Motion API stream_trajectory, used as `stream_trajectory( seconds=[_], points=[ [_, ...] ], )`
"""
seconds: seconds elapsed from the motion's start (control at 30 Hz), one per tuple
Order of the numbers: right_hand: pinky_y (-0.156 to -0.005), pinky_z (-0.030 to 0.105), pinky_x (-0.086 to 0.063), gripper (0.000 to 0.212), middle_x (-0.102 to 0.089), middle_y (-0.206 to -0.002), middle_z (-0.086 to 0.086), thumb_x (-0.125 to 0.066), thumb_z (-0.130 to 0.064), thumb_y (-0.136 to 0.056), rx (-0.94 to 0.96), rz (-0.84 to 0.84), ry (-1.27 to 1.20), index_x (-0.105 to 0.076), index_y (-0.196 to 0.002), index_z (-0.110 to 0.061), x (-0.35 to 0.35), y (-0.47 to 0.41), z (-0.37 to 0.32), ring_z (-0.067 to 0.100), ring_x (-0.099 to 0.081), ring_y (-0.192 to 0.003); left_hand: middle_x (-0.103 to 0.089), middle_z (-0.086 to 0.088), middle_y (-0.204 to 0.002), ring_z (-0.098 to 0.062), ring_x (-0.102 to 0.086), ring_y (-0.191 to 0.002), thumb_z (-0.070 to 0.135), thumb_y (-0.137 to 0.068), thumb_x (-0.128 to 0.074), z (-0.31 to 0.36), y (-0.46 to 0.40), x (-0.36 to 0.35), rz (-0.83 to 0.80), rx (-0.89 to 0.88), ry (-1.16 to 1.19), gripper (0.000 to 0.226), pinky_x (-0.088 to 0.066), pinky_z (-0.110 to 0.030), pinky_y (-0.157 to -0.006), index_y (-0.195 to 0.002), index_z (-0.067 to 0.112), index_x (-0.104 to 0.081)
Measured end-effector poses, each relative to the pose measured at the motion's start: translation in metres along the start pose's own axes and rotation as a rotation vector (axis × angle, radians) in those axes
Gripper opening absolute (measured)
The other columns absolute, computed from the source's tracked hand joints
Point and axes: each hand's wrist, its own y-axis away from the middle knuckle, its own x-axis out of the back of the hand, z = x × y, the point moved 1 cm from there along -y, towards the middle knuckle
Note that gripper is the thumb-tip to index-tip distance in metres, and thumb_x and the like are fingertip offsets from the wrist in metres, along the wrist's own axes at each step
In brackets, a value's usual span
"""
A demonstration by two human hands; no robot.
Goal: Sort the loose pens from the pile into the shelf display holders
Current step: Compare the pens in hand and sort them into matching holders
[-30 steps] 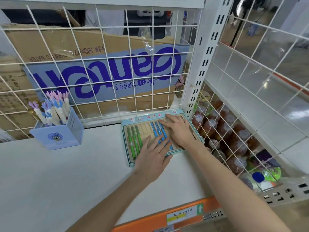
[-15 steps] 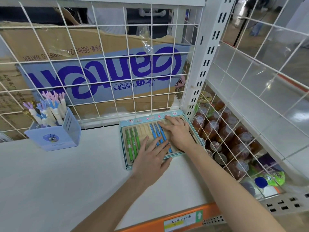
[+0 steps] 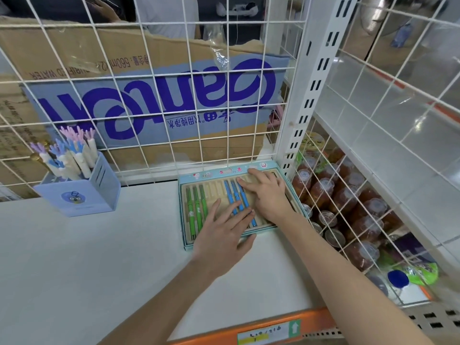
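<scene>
Hands flat, fingers spread: left hand [image 3: 225, 235] on blue pens [image 3: 236, 197], right hand [image 3: 267, 195] on tray [image 3: 224, 173].

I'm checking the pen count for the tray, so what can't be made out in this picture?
- Head view: right hand covers the right slots of the pen tray; pens there cannot be told.
- Left hand hides the lower ends of the blue pens.
- Green pens: barrel print too small to read.

Shelf [image 3: 74, 257] matt white; wire grid [image 3: 159, 100] white-coated metal; box [image 3: 149, 78] rough cardboard; pens [image 3: 196, 207] glossy plastic.
</scene>
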Motion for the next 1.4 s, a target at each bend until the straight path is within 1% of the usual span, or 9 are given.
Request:
stream_trajectory(
  seconds=[0.53, 0.7, 0.83, 0.93, 1.03, 1.1, 1.2, 1.27, 1.4],
  points=[
    [-0.104, 0.036, -0.015, 0.059, -0.018, -0.154, -0.006, -0.049, -0.015, -0.09, 0.018, 0.053, 0.01, -0.033, -0.142, -0.041, -0.007, -0.002, 0.003, 0.021, -0.016, -0.136, -0.064, 0.007, -0.121, -0.014, -0.045, -0.123, 0.044, -0.091, -0.041, -0.001, 0.003, -0.001, 0.036, 0.026, 0.061, 0.045, -0.027, -0.043, -0.107, -0.118, 0.018, -0.066],
    [-0.111, 0.032, -0.017, 0.067, -0.033, -0.149, -0.003, -0.041, 0.008, -0.082, -0.001, 0.047, -0.244, -0.047, -0.135, -0.032, 0.004, -0.003, 0.004, 0.02, -0.026, -0.137, -0.045, -0.007, -0.143, -0.02, -0.031, -0.134, 0.042, -0.095, -0.035, -0.013, 0.003, 0.014, 0.002, 0.0, 0.189, 0.046, -0.017, -0.039, -0.112, -0.127, 0.019, -0.058],
    [-0.095, 0.011, -0.028, 0.057, -0.054, -0.133, 0.006, -0.039, 0.014, -0.084, -0.024, 0.237, -0.448, -0.056, -0.129, -0.016, 0.031, 0.009, -0.016, 0.022, -0.049, -0.123, -0.055, -0.001, -0.134, -0.015, -0.041, -0.126, 0.043, -0.099, -0.028, -0.054, 0.024, 0.055, 0.094, 0.143, 0.269, 0.048, -0.022, -0.035, -0.11, -0.128, 0.019, -0.057],
    [-0.086, 0.012, -0.033, 0.044, -0.06, -0.124, 0.006, -0.045, 0.005, -0.089, 0.099, 0.293, -0.367, -0.059, -0.126, -0.016, 0.036, 0.026, -0.069, 0.024, -0.058, -0.111, -0.059, -0.002, -0.128, -0.018, -0.051, -0.118, 0.037, -0.093, -0.038, -0.097, 0.063, 0.087, 0.164, 0.309, 0.225, 0.043, -0.034, -0.039, -0.105, -0.125, 0.017, -0.059],
    [-0.096, 0.033, -0.043, 0.039, -0.064, -0.12, 0.011, -0.055, 0.002, -0.083, 0.311, 0.313, -0.274, -0.063, -0.119, -0.011, 0.016, 0.037, -0.148, 0.029, -0.06, -0.111, -0.059, -0.008, -0.126, -0.023, -0.052, -0.115, 0.037, -0.089, -0.039, -0.137, 0.122, 0.119, 0.175, 0.493, 0.119, 0.045, -0.043, -0.044, -0.098, -0.122, 0.015, -0.061],
    [-0.09, 0.046, -0.047, 0.04, -0.064, -0.118, 0.014, -0.064, -0.005, -0.076, 0.388, 0.271, -0.204, -0.065, -0.115, -0.012, -0.004, 0.045, -0.208, 0.032, -0.062, -0.107, -0.059, -0.013, -0.126, -0.029, -0.056, -0.113, 0.037, -0.087, -0.04, -0.16, 0.167, 0.138, 0.16, 0.577, 0.045, 0.046, -0.045, -0.05, -0.095, -0.12, 0.013, -0.062],
    [-0.07, 0.043, -0.054, 0.048, -0.069, -0.105, 0.012, -0.078, -0.015, -0.058, 0.507, 0.225, -0.103, -0.068, -0.106, -0.014, -0.024, 0.066, -0.304, 0.029, -0.068, -0.091, -0.059, -0.014, -0.126, -0.032, -0.059, -0.111, 0.039, -0.086, -0.042, -0.192, 0.238, 0.165, 0.156, 0.65, -0.037, 0.047, -0.045, -0.054, -0.092, -0.119, 0.012, -0.063],
    [-0.068, 0.041, -0.055, 0.049, -0.069, -0.105, 0.01, -0.077, -0.02, -0.057, 0.583, 0.227, -0.062, -0.068, -0.106, -0.017, -0.037, 0.077, -0.364, 0.027, -0.069, -0.09, -0.059, -0.013, -0.126, -0.032, -0.06, -0.111, 0.041, -0.086, -0.042, -0.212, 0.289, 0.185, 0.163, 0.721, -0.068, 0.047, -0.046, -0.054, -0.092, -0.119, 0.014, -0.063],
    [-0.099, 0.038, -0.037, 0.047, -0.048, -0.139, 0.007, -0.055, -0.021, -0.089, 0.651, 0.154, -0.07, -0.048, -0.135, -0.021, -0.063, 0.102, -0.479, 0.027, -0.047, -0.125, -0.06, -0.015, -0.123, -0.033, -0.061, -0.107, 0.042, -0.084, -0.044, -0.25, 0.399, 0.222, 0.171, 0.862, -0.158, 0.047, -0.048, -0.055, -0.089, -0.115, 0.014, -0.064]
  ],
)
